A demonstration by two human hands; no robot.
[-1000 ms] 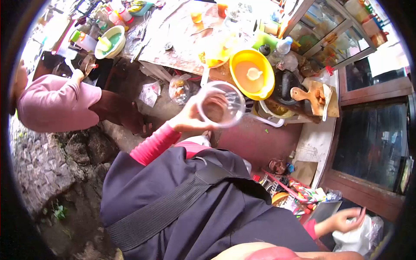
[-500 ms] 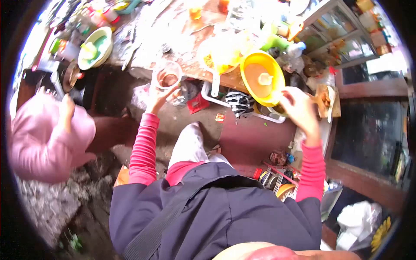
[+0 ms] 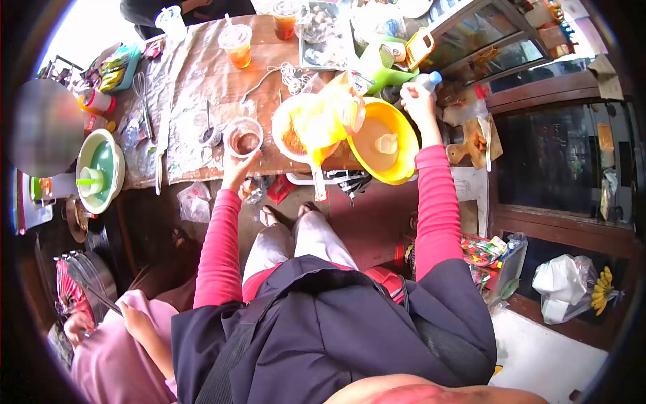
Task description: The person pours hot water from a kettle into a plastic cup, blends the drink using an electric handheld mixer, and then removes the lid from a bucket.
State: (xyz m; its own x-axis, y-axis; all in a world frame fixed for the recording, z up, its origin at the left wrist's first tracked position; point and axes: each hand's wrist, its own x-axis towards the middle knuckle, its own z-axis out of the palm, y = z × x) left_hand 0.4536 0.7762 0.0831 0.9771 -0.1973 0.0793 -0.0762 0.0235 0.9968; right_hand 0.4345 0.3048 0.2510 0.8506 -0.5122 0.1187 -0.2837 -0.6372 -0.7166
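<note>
My left hand (image 3: pixel 237 168) is wrapped round the lower side of a clear plastic cup (image 3: pixel 243 138) with something brown in it, at the table's front edge. My right hand (image 3: pixel 418 101) reaches beyond the yellow basin (image 3: pixel 383 161), its fingers closed near a clear bottle with a blue cap (image 3: pixel 431 81); what they hold, if anything, is too small to make out. Cloudy liquid and a small pale cup (image 3: pixel 387 143) are in the basin. A white pan (image 3: pixel 286 141) holding orange food and a bright yellow packet (image 3: pixel 323 121) stands between my hands.
Two iced drinks (image 3: pixel 237 48) stand far back on the wooden table (image 3: pixel 195 87). At the left are a whisk (image 3: pixel 142 94), a long knife (image 3: pixel 161 145) and a basin of green water (image 3: pixel 101 168). Someone in pink (image 3: pixel 124 357) is at lower left. A cutting board (image 3: pixel 468 145) lies right.
The view has turned toward the table. My left hand has carried the cup to the table edge. My right hand has moved up from the lower right, past the yellow basin.
</note>
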